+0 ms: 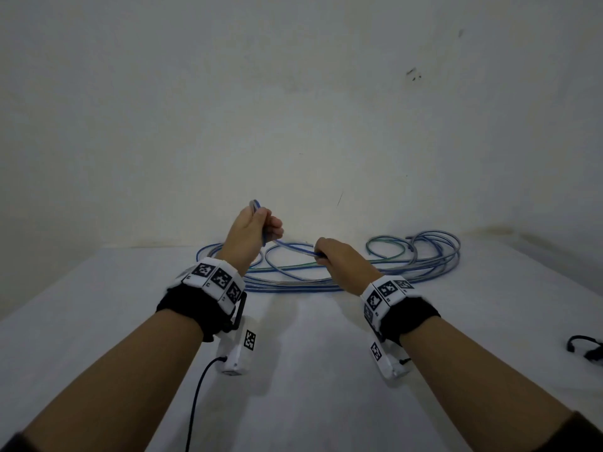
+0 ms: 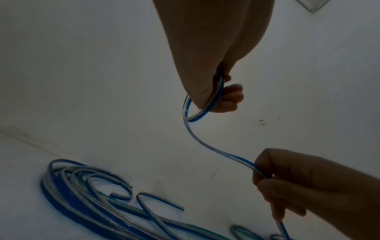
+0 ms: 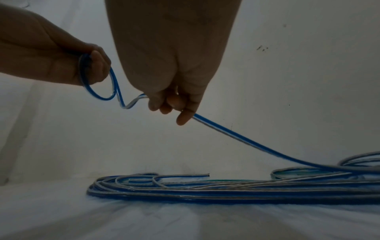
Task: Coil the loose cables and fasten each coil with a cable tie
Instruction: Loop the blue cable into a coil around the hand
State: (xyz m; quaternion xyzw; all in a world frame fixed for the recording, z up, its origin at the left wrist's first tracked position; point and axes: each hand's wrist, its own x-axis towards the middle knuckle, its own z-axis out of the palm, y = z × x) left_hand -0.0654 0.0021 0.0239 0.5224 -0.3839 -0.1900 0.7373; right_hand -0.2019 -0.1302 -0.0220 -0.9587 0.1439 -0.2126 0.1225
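Blue-and-clear flat cable (image 1: 295, 246), glossy plastic, no readable print. Left hand (image 1: 251, 231) grip curls round a small loop; right hand (image 1: 339, 256) pinches the strand. Remaining cable sprawls on the white bench (image 1: 293, 370) by the wall.

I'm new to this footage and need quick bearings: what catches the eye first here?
Two raised hands share one blue cable: the left hand grips a small loop, the right hand pinches the strand beside it. Behind them a loose cable pile sprawls across the white table by the wall.
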